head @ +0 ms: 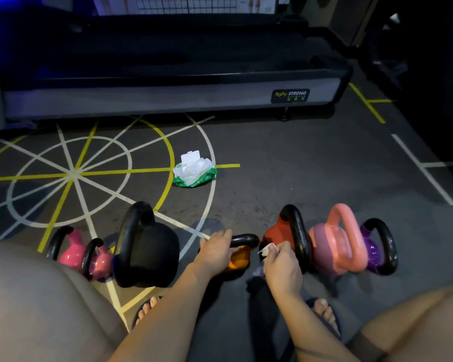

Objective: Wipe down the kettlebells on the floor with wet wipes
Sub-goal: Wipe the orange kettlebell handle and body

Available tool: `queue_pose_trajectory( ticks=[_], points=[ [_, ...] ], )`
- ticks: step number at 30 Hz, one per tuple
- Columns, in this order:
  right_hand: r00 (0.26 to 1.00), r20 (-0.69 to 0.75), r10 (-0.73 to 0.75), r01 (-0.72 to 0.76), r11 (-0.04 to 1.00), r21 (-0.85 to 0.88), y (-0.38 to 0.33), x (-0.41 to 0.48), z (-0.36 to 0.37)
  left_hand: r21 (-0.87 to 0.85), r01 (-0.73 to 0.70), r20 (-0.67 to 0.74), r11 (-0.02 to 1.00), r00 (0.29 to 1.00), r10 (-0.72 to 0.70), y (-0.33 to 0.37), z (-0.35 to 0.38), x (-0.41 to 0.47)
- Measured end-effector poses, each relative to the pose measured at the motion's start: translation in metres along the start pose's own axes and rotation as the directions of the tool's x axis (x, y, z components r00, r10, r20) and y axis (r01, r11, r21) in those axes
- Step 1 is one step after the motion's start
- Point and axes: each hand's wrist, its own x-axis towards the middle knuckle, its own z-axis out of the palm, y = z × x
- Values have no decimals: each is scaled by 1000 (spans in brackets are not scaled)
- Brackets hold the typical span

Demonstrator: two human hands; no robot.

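Bare knees [45, 304] fill the near corners, with sandalled toes [148, 308] showing between them on the grey floor [285, 178]. Just beyond, a row of kettlebells runs left to right: two small pink kettlebells [75, 250], a large black kettlebell [147, 246], a small orange kettlebell [239, 257], a red kettlebell [277, 231], a salmon-pink kettlebell [335, 246] and a purple kettlebell [377, 249]. The left hand [216, 250] has its fingers curled over the orange one's black handle. Just right of it, the right hand [280, 265] pinches a crumpled white wet wipe [268, 248] beside that handle. Farther off, a green wipes pack [194, 169] lies on the floor markings with its lid flipped up. A treadmill base [168, 97] labelled BODY STRONG spans the far side.
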Motion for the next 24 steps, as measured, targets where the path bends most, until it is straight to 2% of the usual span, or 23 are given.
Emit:
queue_pose_trajectory(
  ticks=[3, 6, 10, 14, 17, 19, 22, 24],
  points=[
    [997, -40, 62, -60, 997, 47, -5, -2, 6, -67, 20, -17, 998, 1000, -21, -24, 1, -19],
    [973, -74, 220, -200, 957, 209, -16, -5, 12, -106, 81, -30, 991, 996, -84, -48, 6, -37],
    [949, -34, 314, -278, 881, 383, -28, -3, 24, -181, 185, -25, 966, 981, -193, -62, 8, -49],
    [982, -57, 180, -137, 886, 442, -42, -8, 35, -224, 198, -9, 954, 979, -205, -69, 11, -58],
    [982, -118, 146, -55, 824, 565, -53, -3, 34, -241, 221, -1, 945, 974, -228, -72, 13, -61],
    [993, -55, 106, -55, 813, 580, -56, 3, 35, -255, 231, 1, 939, 971, -238, -73, 12, -60],
    [980, 197, -28, -64, 893, 446, -41, -1, 45, -252, 218, -12, 943, 974, -228, -75, 9, -55],
    [927, 376, 16, -219, 835, 505, -30, -10, 51, -246, 212, -17, 946, 975, -223, -75, 5, -51]
  ],
)
